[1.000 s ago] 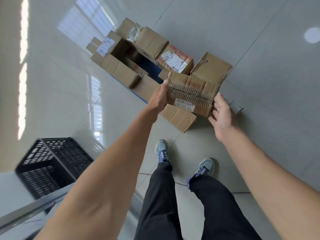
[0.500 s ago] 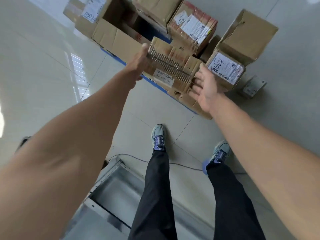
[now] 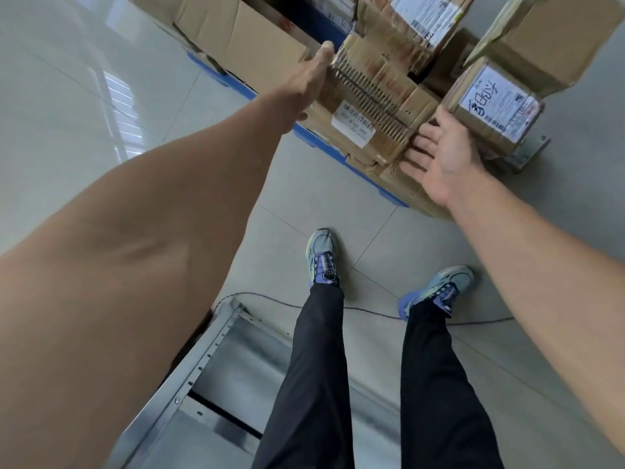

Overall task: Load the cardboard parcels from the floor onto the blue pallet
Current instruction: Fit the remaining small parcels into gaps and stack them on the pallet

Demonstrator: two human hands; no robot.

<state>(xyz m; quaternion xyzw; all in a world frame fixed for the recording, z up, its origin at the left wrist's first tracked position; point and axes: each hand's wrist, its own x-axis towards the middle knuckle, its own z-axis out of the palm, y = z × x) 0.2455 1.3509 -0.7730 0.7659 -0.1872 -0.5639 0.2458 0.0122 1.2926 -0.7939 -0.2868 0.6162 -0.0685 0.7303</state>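
Observation:
A flat ribbed cardboard parcel [image 3: 375, 93] with a white barcode label lies on top of other boxes at the near edge of the blue pallet [image 3: 306, 134]. My left hand [image 3: 309, 81] presses flat against the parcel's left end, thumb up along it; its fingers are hidden. My right hand [image 3: 444, 154] is spread with straight fingers, and the fingertips touch the parcel's right end. More cardboard parcels fill the pallet, among them a long plain box [image 3: 236, 32] at the back left and a labelled one [image 3: 422, 15] behind.
A box with a handwritten white label [image 3: 497, 106] stands right of the pallet corner, with a small grey packet [image 3: 529, 150] on the floor beside it. My feet [image 3: 323, 257] stand on grey tiles. A thin cable [image 3: 372, 311] and a metal frame [image 3: 216, 370] lie behind me.
I stepped closer and brought the ribbed parcel down onto the boxes on the pallet. My right hand has opened wider at the parcel's end. The black crate left the view.

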